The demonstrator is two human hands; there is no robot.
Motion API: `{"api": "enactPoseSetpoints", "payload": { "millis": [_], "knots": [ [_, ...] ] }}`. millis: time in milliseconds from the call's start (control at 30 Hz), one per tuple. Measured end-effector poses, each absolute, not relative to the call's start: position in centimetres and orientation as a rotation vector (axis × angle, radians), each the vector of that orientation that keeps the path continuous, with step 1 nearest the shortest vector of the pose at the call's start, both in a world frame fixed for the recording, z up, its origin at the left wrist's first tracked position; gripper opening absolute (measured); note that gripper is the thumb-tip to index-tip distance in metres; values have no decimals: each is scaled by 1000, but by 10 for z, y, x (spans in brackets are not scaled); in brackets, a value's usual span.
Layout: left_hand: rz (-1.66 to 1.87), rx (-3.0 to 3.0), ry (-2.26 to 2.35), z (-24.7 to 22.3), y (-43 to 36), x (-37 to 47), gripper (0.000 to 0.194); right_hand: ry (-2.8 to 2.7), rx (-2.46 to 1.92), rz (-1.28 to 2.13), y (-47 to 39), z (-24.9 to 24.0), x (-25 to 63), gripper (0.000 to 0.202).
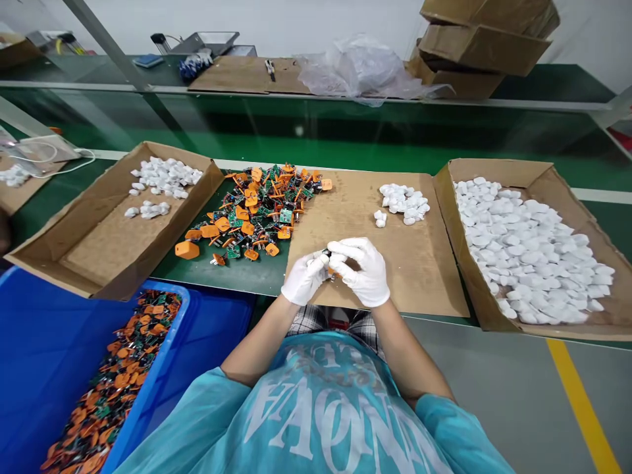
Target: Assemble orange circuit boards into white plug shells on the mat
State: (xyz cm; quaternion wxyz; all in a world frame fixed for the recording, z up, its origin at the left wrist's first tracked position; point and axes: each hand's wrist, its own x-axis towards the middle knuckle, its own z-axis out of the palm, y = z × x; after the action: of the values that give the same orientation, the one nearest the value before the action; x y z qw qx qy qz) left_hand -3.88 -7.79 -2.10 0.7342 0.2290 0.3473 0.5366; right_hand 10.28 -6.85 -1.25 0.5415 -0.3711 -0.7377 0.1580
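Observation:
Both hands wear white gloves and meet over the front of a brown cardboard sheet (419, 276). My left hand (305, 279) is closed on a small part with a dark top and a bit of orange, mostly hidden by the fingers. My right hand (363, 271) pinches the same part from the other side, thumb and fingertips together. Left of the hands lies a heap of orange and green circuit pieces (247, 217). Beyond the right hand, a small group of white pieces (405, 203) rests on the cardboard.
A cardboard tray (99, 257) with some white pieces stands at the left, and another tray (498, 316) full of them at the right. A blue bin (185, 303) with orange pieces is lower left. Plastic bags (360, 66) and boxes (484, 49) sit on the back shelf.

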Motion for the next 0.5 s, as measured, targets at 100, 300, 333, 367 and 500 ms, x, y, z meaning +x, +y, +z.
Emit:
{"api": "enactPoseSetpoints", "payload": {
  "millis": [100,300,333,367,500],
  "knots": [
    [1150,469,778,-20,-77,-40,39,-1770,-879,393,-70,-15,100,29],
    [1105,489,798,-25,-77,-41,44,-1765,-887,313,-73,-17,101,27],
    [1098,495,803,-25,-78,-41,45,-1769,-876,295,-73,-16,100,27],
    [1099,498,808,-25,-78,-41,46,-1774,-865,280,-72,-15,99,28],
    [1149,476,828,-25,-79,-42,43,-1785,-858,346,-71,-14,98,26]
  ]
}}
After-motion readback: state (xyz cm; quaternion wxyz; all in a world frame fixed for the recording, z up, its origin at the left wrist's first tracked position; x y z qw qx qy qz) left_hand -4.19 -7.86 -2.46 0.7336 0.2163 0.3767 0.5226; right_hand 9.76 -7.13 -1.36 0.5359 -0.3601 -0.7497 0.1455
